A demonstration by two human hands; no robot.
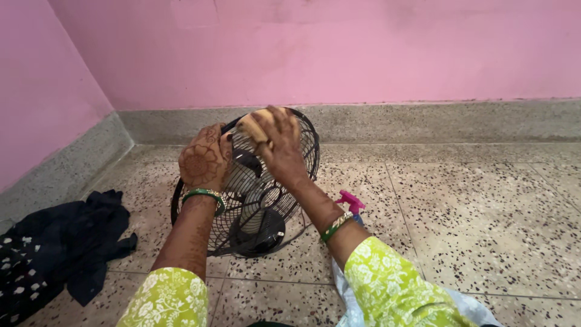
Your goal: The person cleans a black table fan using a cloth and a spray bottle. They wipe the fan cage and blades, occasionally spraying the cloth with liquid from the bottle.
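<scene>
A black wire fan guard [242, 212] stands tilted on the speckled floor in front of me. My left hand [204, 158], patterned with henna, grips its upper left rim. My right hand [279, 144] presses a tan sponge [253, 126] against the top of the grille. Both wrists carry green bangles, and both sleeves are green with a floral print.
A spray bottle with a pink trigger [350, 201] stands just right of the guard, behind my right forearm. A dark cloth [66, 242] lies on the floor at the left. Pink walls [363, 54] with a grey stone skirting meet in a corner at the back left.
</scene>
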